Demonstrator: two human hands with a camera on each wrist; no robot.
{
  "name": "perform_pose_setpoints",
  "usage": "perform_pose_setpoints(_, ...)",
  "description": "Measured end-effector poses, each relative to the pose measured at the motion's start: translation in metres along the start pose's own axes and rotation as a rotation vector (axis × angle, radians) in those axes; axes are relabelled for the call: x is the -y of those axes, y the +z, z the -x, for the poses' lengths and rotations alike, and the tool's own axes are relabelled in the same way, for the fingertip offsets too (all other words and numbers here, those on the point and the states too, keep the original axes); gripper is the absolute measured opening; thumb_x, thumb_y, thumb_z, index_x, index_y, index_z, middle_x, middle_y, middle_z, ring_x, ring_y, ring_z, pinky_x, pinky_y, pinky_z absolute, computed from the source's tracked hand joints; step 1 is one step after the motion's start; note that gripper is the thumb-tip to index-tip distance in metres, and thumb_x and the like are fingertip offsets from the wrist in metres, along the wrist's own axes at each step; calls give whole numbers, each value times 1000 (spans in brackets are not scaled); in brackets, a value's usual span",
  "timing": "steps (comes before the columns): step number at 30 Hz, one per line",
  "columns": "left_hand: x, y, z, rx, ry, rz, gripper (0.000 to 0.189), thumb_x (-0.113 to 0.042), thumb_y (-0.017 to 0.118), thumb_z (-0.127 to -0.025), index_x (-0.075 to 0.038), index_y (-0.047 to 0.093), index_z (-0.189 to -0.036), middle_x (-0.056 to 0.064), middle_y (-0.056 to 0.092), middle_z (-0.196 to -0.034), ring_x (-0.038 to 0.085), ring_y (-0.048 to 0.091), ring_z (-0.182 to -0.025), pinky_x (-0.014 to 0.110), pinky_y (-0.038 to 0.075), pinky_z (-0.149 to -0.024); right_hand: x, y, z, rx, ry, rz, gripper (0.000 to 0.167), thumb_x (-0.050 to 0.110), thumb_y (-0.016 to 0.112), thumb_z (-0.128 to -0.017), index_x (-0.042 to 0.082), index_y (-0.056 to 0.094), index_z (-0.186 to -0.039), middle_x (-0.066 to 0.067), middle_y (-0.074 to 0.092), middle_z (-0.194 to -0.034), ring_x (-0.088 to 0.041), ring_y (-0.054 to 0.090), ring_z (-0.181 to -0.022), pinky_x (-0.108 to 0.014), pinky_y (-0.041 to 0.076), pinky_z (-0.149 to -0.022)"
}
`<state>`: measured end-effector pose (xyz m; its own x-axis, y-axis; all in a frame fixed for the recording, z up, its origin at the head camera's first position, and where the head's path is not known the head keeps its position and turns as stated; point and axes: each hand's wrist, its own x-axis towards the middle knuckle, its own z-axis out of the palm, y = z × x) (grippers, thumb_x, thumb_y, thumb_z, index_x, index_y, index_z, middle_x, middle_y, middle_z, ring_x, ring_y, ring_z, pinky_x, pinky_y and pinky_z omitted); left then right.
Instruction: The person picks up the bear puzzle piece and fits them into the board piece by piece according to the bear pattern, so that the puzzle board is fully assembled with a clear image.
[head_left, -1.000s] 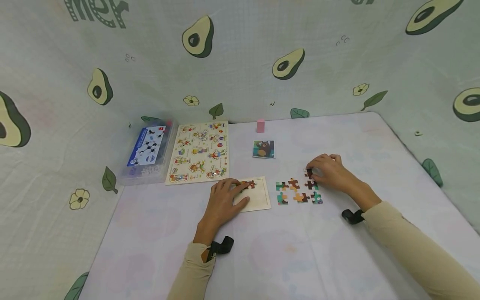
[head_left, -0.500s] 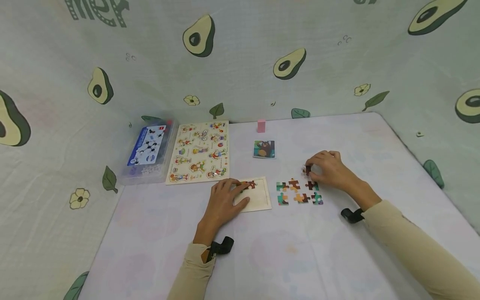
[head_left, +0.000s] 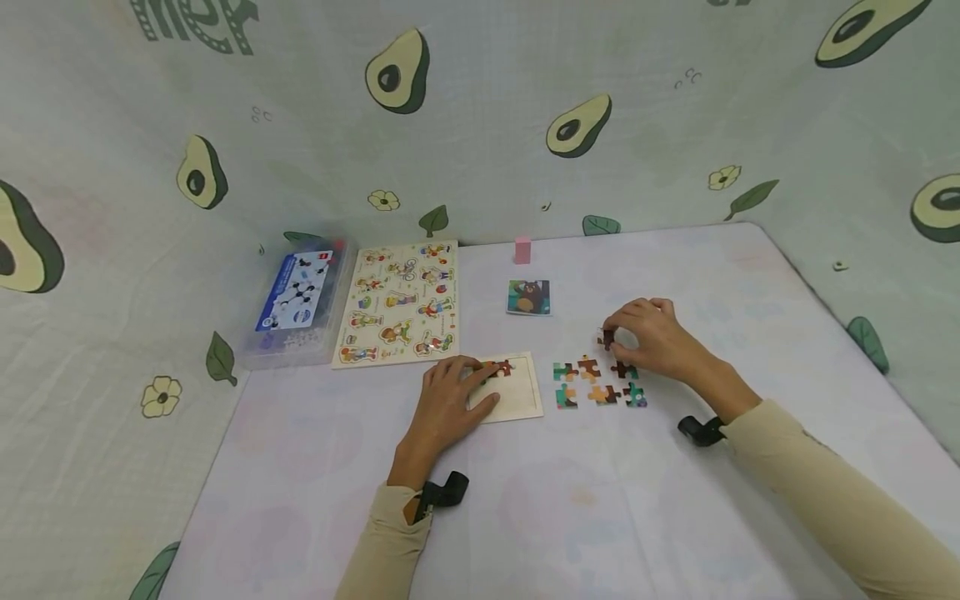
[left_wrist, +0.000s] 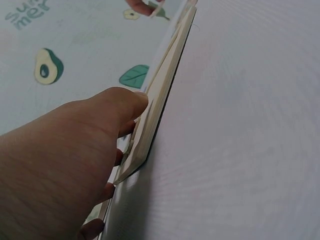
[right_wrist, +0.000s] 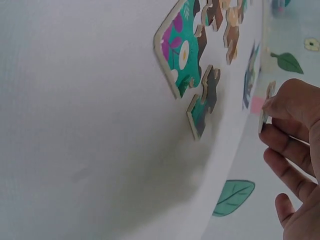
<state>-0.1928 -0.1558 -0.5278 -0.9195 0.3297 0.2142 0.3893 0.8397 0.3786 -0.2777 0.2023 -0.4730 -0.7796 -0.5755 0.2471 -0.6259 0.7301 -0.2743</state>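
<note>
My left hand (head_left: 444, 398) rests on a small wooden puzzle tray (head_left: 525, 403), fingers spread over its left side. In the left wrist view the thumb (left_wrist: 131, 102) lies along the tray's edge. A brown piece or two (head_left: 504, 367) sit at the top of the tray, partly hidden by a finger. My right hand (head_left: 658, 340) pinches a dark brown jigsaw piece (head_left: 605, 338) between thumb and fingertips, raised off the table in the right wrist view. Several loose jigsaw pieces (head_left: 589, 367) lie in two rows between tray and right hand.
A bear picture card (head_left: 528, 297) lies behind the tray, with a pink block (head_left: 522, 250) farther back. To the left are a wooden board with printed figures (head_left: 400, 305) and a clear plastic box (head_left: 294, 300). A patterned cloth hangs behind the table.
My right hand has picked up the dark brown jigsaw piece from the back of the group and shifted slightly left and away with it. My left hand has stayed on the tray.
</note>
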Motion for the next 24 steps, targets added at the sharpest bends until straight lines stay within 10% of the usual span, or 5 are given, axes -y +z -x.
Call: perform_pose_setpoints(24, 0, 0, 1, 18, -4, -7, 50, -47, 61, -97, -29, 58, -143, 0, 51, -131, 27, 39, -129, 51, 29, -106, 28, 4, -14, -10, -83, 11, 22, 13, 78, -83, 7, 74, -104, -8, 70, -107, -31, 57, -108, -61, 28, -98)
